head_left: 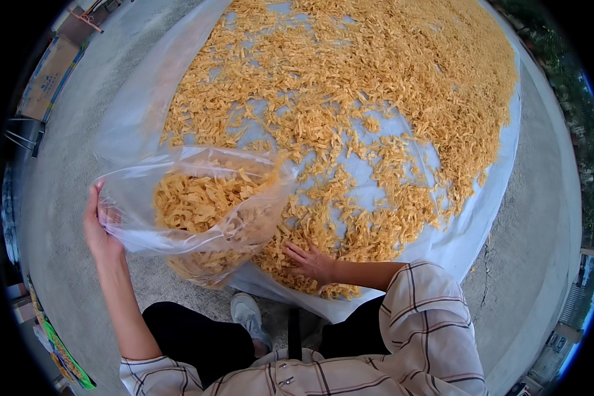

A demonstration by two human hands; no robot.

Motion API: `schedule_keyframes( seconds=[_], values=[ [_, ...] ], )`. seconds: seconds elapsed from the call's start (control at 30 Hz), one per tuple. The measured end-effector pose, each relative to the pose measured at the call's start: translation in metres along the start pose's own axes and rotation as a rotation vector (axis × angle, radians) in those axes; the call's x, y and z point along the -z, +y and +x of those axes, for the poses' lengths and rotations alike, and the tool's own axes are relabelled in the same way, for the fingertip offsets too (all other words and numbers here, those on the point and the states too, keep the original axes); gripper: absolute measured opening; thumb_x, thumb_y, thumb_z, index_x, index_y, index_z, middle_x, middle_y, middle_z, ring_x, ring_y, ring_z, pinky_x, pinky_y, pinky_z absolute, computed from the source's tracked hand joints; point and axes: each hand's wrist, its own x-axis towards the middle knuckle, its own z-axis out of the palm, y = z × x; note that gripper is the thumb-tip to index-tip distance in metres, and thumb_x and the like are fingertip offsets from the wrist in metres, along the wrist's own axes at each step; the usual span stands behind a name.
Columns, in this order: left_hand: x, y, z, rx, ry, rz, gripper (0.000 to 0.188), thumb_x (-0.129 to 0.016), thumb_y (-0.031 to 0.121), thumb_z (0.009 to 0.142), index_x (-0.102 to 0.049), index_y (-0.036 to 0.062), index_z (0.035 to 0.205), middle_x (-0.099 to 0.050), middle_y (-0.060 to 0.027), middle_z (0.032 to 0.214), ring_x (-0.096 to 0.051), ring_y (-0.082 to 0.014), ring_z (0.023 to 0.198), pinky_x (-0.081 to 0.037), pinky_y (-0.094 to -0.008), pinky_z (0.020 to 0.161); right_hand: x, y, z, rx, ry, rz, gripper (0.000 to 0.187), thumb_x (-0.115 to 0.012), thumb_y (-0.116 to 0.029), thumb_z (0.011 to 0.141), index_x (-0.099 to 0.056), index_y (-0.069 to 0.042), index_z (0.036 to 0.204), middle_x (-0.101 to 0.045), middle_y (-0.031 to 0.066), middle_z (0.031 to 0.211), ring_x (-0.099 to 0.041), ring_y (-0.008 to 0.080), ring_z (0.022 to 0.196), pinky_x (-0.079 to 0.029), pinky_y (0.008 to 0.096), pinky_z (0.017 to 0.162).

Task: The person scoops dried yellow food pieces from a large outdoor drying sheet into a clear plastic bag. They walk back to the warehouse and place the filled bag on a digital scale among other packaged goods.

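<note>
My left hand (103, 221) grips the rim of a large clear plastic bag (133, 231), fingers closed over its edge. The bag's mouth gapes upward, and a heap of yellow dried strips (201, 204) lies inside it. Many more of these dried strips (350, 86) are spread over a pale sheet (356, 168) on the ground. My right hand (310, 263) rests with fingers stretched out on the strips at the sheet's near edge, just right of the bag. The lower part of that hand sinks partly among the strips.
Grey concrete (66, 218) surrounds the sheet. A cardboard box (49, 76) stands at the far left, near a metal-legged item (23, 138). Green plants (548, 59) line the far right. My shoe (247, 315) is close to the sheet's near edge.
</note>
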Motion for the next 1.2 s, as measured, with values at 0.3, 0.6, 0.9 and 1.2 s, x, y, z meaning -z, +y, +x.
schedule_keyframes(
  seconds=[0.3,0.6,0.9,1.2],
  values=[
    [0.003,-0.006,0.011,-0.027,-0.089,0.009,0.019,-0.049,0.017,0.092,-0.058,0.0008,0.096,-0.035,0.0093,0.048,-0.028,0.0004,0.038,-0.023,-0.0168,0.034,-0.055,0.055,-0.092,-0.458,0.224,0.007,0.05,-0.07,-0.024,0.067,-0.05,-0.018,0.111,-0.018,0.0149,0.142,-0.009,0.0319,0.135,-0.02,0.0677,0.094],
    [0.0,-0.008,0.012,-0.036,-0.036,0.059,0.018,-0.05,0.016,0.091,-0.058,0.0021,0.097,-0.036,0.0095,0.049,-0.028,0.0013,0.038,-0.024,-0.0163,0.034,-0.083,0.037,-0.144,-1.014,0.907,0.344,0.114,-0.078,-0.047,0.056,-0.01,-0.012,0.141,0.001,0.0267,0.143,-0.004,0.0431,0.132,-0.013,0.0571,0.102],
    [-0.004,-0.013,0.011,-0.011,-0.108,0.021,0.018,-0.05,0.018,0.091,-0.06,0.0036,0.096,-0.036,0.0099,0.05,-0.027,0.0013,0.037,-0.022,-0.0166,0.034,-0.175,0.064,-0.172,-1.414,1.18,0.61,0.134,-0.081,-0.056,0.043,-0.001,-0.011,0.141,0.009,0.0342,0.139,0.003,0.046,0.131,-0.015,0.0523,0.104],
    [-0.004,-0.01,0.01,-0.014,-0.074,0.033,0.02,-0.051,0.019,0.091,-0.06,0.0028,0.098,-0.039,0.0089,0.05,-0.029,0.001,0.038,-0.023,-0.0165,0.035,-0.037,0.079,-0.078,-0.986,0.66,0.167,0.13,-0.087,-0.03,0.043,-0.004,-0.019,0.142,0.015,0.0265,0.141,0.006,0.0496,0.13,-0.02,0.0623,0.098]
  ],
)
